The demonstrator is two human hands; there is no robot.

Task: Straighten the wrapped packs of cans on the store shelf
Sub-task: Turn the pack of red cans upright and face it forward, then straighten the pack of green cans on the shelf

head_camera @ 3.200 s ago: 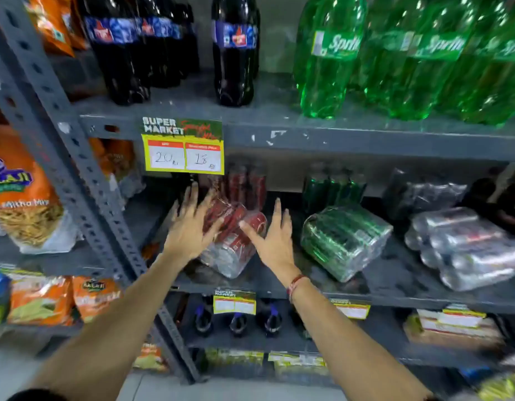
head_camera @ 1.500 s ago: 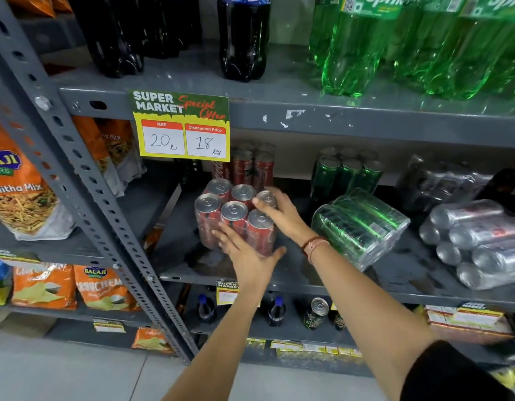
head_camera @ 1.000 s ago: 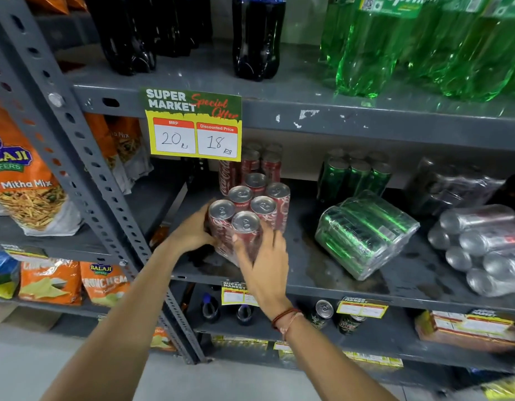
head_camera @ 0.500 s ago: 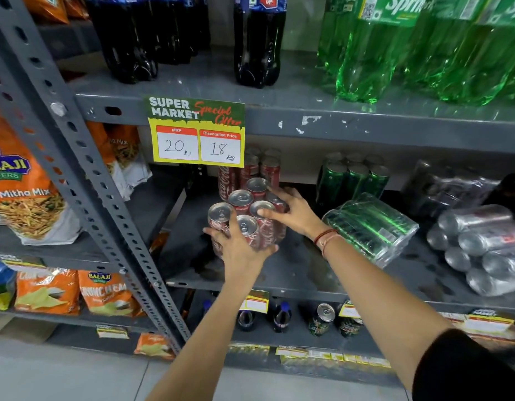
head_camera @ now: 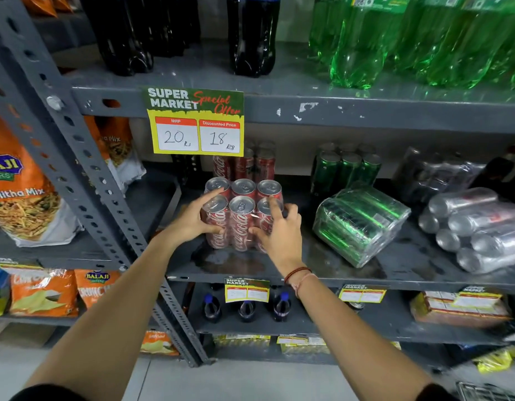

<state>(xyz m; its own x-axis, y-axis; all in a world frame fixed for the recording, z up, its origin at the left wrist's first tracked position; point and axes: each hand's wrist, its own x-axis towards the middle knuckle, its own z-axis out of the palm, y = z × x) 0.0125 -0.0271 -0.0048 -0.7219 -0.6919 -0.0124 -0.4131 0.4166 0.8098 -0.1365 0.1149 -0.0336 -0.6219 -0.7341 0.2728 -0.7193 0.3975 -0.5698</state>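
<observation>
A wrapped pack of red cola cans [head_camera: 241, 215] stands upright on the grey middle shelf [head_camera: 323, 273], its tops facing up. My left hand [head_camera: 189, 221] presses its left side and my right hand [head_camera: 279, 230] grips its right front corner. To the right a wrapped pack of green cans [head_camera: 360, 224] lies tilted on its side. Further right a wrapped pack of silver cans [head_camera: 479, 230] also lies on its side. Upright red cans [head_camera: 244, 166] and upright green cans [head_camera: 346, 169] stand behind them.
A yellow price sign [head_camera: 196, 123] hangs from the upper shelf edge above the red pack. Dark cola bottles [head_camera: 250, 36] and green soda bottles [head_camera: 395, 39] stand on the upper shelf. A slotted grey upright [head_camera: 85, 175] runs on the left, with snack bags [head_camera: 22, 195] beyond it.
The red pack went from lying on its side to standing upright. Over the last second my hands shifted around it and it now sits squarer, in line with the cans behind.
</observation>
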